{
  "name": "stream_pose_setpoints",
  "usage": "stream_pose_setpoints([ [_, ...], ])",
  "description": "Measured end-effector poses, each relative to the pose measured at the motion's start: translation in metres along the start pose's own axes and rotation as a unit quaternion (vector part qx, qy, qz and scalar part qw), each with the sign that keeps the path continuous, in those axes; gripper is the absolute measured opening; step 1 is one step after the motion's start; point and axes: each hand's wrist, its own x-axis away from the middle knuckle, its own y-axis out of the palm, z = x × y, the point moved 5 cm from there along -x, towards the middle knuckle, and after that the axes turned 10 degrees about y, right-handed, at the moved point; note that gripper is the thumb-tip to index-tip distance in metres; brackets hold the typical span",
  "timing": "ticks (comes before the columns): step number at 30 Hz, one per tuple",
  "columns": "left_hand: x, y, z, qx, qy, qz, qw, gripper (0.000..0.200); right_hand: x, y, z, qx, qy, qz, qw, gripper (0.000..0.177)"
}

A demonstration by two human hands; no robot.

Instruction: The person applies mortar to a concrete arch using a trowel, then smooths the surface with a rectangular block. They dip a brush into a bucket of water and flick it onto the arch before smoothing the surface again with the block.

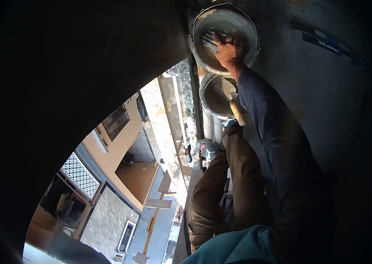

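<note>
right hand observed inside the upper bucket, palm down, fingers spread over a grey ribbed object lying against the bucket's inner wall; the fingers touch the object, but whether they are closed around it cannot be told from this view. left hand not seen. the dark blue sleeve runs from the upper bucket down and to the right toward the camera. a lower bucket sits directly beneath the upper bucket, rims just beside each other; both are grey and caked inside. a tool with a wooden handle rests in the lower bucket, its handle sticking out over the rim on the side away from the upper bucket. further below the upper bucket, the person's legs in brown trousers hang down, with a shoe just left of them. a grey wall with a blue mark stands to the right of the upper bucket. far below and left of it lie a courtyard and a white lattice screen
</note>
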Motion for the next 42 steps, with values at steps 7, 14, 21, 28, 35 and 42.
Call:
stream_pose_setpoints([
  [7,0.002,0.002,0.001,0.007,-0.003,0.016,1.000,0.065,-0.013,0.013,-0.020,0.131,0.012,0.032,0.991,0.064],
  [14,0.004,-0.024,-0.002,0.049,-0.053,0.059,0.996,0.074,0.038,-0.095,0.029,-0.265,0.061,-0.214,0.938,0.068],
  [21,0.038,-0.023,0.033,0.093,-0.102,0.014,0.990,0.070,0.223,-0.231,0.052,-0.746,0.146,-0.502,0.413,0.048],
  [28,0.227,-0.092,0.141,0.351,-0.409,-0.270,0.798,0.086,0.378,-0.352,-0.011,-0.732,0.009,-0.538,0.419,0.035],
  [35,0.227,-0.162,0.261,0.718,-0.577,-0.018,0.389,0.076,0.435,-0.530,-0.084,-0.575,-0.334,-0.330,0.670,0.052],
  [42,0.097,-0.206,0.279,0.835,-0.449,0.024,0.318,0.089,0.475,-0.803,-0.055,-0.482,-0.474,0.223,0.702,0.046],
])
